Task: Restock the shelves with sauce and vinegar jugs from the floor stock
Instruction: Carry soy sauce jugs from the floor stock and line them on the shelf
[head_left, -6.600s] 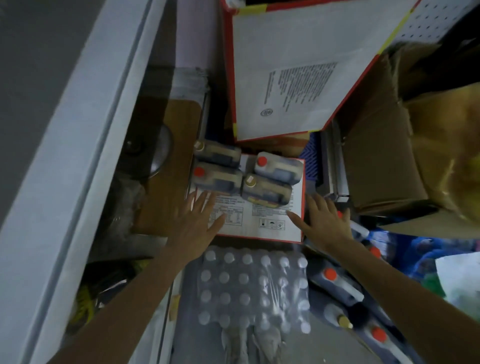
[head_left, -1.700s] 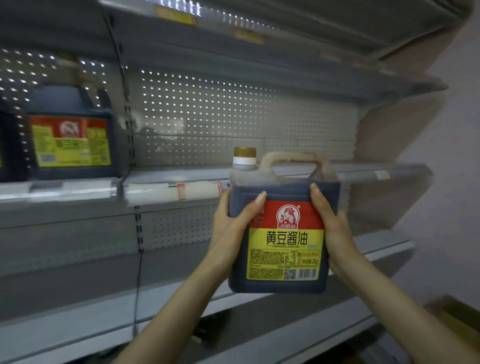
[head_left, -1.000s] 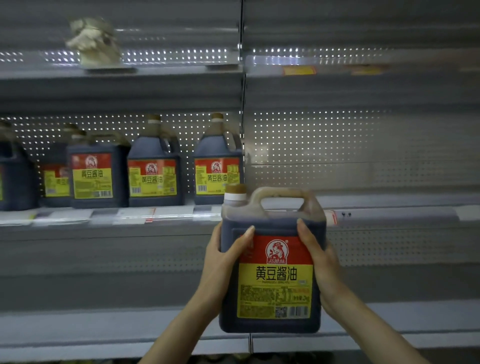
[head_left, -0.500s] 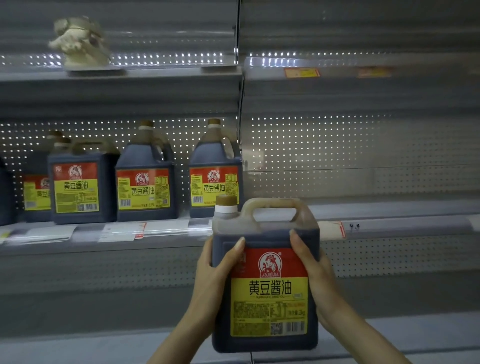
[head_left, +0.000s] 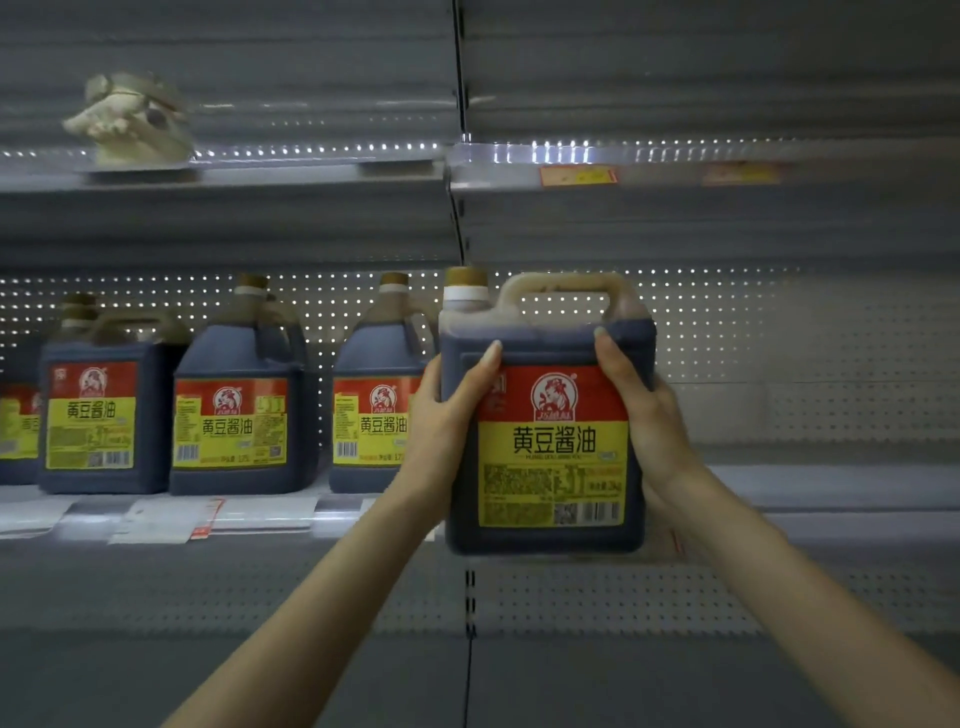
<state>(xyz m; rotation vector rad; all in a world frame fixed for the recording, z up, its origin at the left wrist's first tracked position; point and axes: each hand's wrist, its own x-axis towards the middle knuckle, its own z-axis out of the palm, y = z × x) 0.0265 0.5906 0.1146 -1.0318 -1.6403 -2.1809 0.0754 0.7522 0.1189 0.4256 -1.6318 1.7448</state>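
Head view: both hands are on the soy sauce jug (head_left: 545, 441), and it is a firm two-sided clamp. The left hand (head_left: 441, 421) wraps the jug's left edge, thumb laid up across the front beside the red label, the other fingers hidden behind. The right hand (head_left: 649, 421) mirrors it on the right edge, thumb pressed to the dark upper corner, palm cupping the side. Both arms reach up and forward from the bottom of the frame, wrists bent slightly inward towards the jug.

The jug is upright, label facing the camera, brown cap at its top left, handle across the top. It hangs in front of the middle shelf (head_left: 831, 488), at the upright post between two bays, its base just below the shelf's front lip; whether it touches the lip cannot be told. Just to its left, three matching jugs (head_left: 236, 415) stand in a row on that shelf. Up on the top shelf (head_left: 311, 174) sits a pale crumpled object (head_left: 130, 124).
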